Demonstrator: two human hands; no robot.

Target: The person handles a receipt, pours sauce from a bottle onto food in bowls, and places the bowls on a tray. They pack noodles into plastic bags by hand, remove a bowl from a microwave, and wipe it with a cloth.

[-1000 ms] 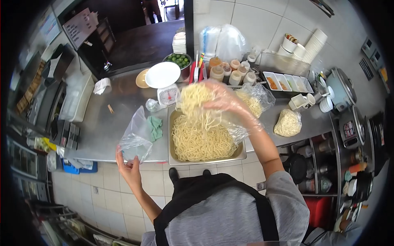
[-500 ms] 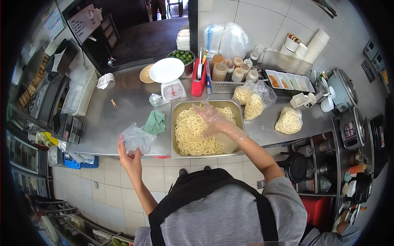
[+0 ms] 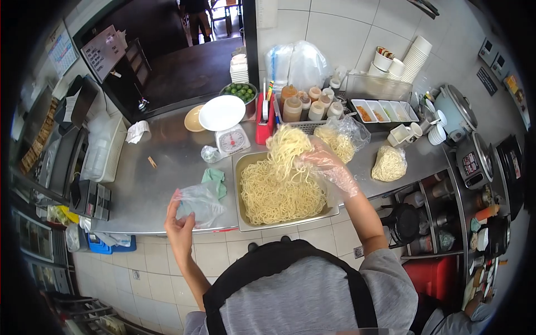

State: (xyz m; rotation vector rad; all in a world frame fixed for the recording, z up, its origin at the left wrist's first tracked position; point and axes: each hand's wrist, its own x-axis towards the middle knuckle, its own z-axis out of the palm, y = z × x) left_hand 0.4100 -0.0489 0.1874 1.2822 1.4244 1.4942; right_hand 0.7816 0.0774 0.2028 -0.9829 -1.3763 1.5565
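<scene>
A metal tray [image 3: 242, 214] full of yellow noodles [image 3: 279, 195] rests at the counter's front edge. Above its back part, my right hand [image 3: 329, 167], in a clear plastic glove, is closed round a clump of noodles [image 3: 289, 146] with strands hanging down. Left of the tray, my left hand [image 3: 181, 223] pinches a clear plastic bag [image 3: 201, 206] between thumb and fingers. The bag partly covers a green cloth [image 3: 215, 181].
Behind the tray are a scale [image 3: 231, 140] with a white plate [image 3: 221, 113], a red holder [image 3: 265, 125] and sauce bottles [image 3: 292, 109]. Bagged noodles [image 3: 389, 164] lie to the right. A person [image 3: 198, 22] stands beyond the opening; another person's arm [image 3: 458, 321] shows at bottom right.
My right hand has risen from the tray with a clump of noodles in it. My left hand still holds the bag, slightly farther right in view. The whole view has shifted a little.
</scene>
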